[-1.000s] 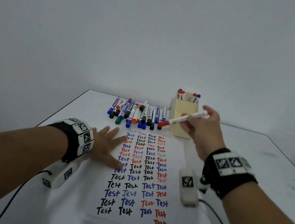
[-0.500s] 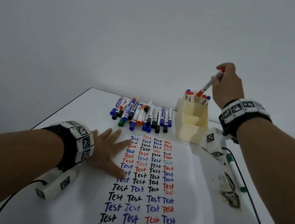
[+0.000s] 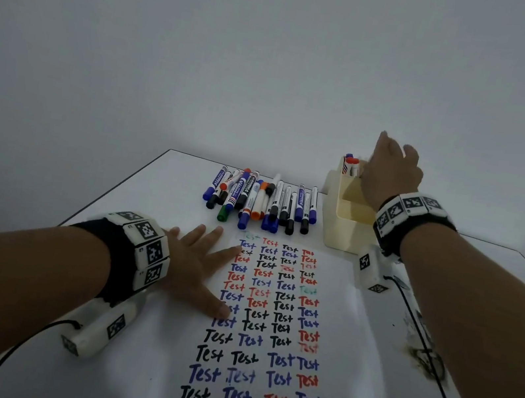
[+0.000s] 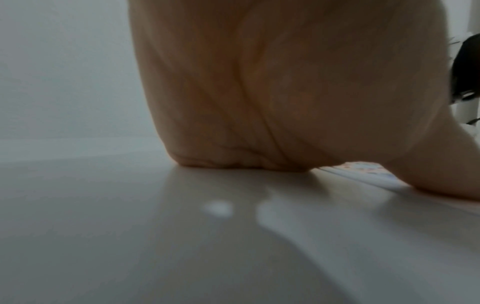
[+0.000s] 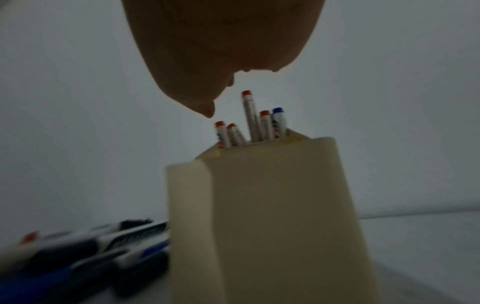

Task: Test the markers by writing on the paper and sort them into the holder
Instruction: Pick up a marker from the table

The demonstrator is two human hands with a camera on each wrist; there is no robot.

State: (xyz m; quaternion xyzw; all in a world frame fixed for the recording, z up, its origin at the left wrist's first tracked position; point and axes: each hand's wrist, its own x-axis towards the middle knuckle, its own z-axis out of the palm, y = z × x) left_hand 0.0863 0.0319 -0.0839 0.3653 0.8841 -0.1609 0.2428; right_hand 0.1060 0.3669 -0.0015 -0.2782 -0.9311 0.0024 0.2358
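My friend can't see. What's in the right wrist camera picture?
A right hand hovers open over a tall cream plastic holder holding four red-capped markers and one blue-capped marker. Blurry black and blue markers lie at its left.

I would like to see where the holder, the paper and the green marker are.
holder (image 3: 340, 236), head view, front wall.
paper (image 3: 340, 337), head view, bare right margin.
green marker (image 3: 223, 216), head view, its green cap.

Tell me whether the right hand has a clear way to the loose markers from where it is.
Probably yes: the right hand is open above the holder, and the markers lie uncovered just left of it.
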